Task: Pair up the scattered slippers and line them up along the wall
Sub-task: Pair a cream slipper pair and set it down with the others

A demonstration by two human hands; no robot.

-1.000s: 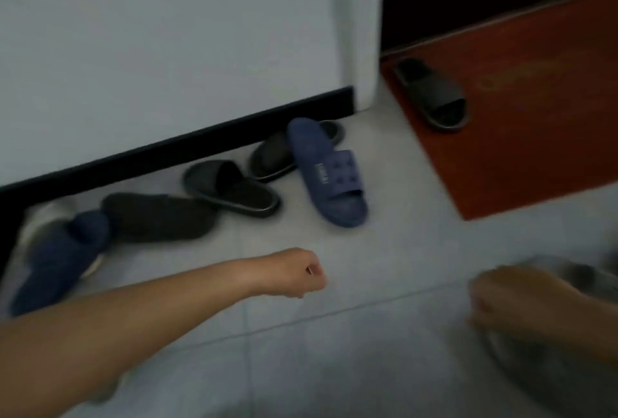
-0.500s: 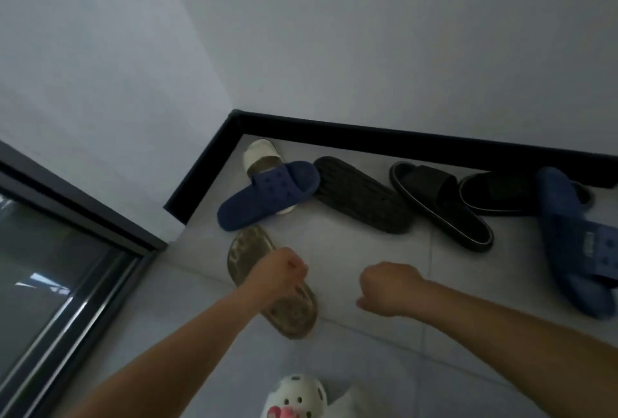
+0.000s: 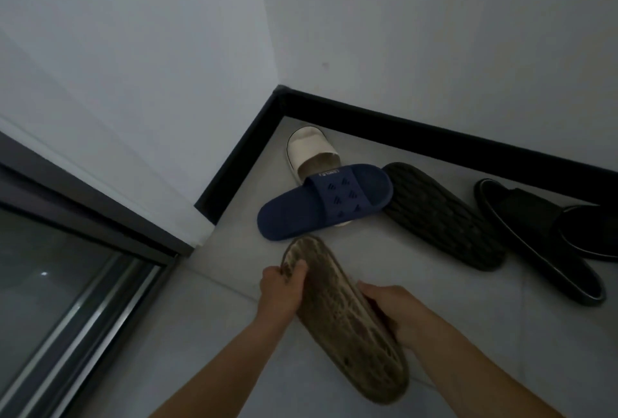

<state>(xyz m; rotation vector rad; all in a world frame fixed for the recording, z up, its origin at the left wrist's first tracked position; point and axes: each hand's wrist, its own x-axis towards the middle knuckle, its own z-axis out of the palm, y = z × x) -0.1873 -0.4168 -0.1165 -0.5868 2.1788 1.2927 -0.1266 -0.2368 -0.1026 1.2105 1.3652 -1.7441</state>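
tan slipper (image 3: 347, 320) is lying sole-up near the corner, on or just off the floor (image 3: 468, 334), can't tell which. left hand (image 3: 282, 290) is gripping its far edge, right hand (image 3: 388, 309) is holding the side. risks: while flipping, the toe is likely clipping the blue slide (image 3: 321, 203) just beyond, which is sitting on the white slipper (image 3: 309, 150). edge grips are looking shallow, so it could be slipping out.

Cream fabric slipper (image 3: 309, 148): heel end covered by navy rubber slide (image 3: 321, 205). Strap lettering on that slide is too small to read. Black rubber slide at the far right (image 3: 597, 237) is cut off by the frame edge. Right hand (image 3: 398, 310): fingers hidden beneath sole-up brown ribbed slipper (image 3: 347, 320); the slipper's upper is not visible.
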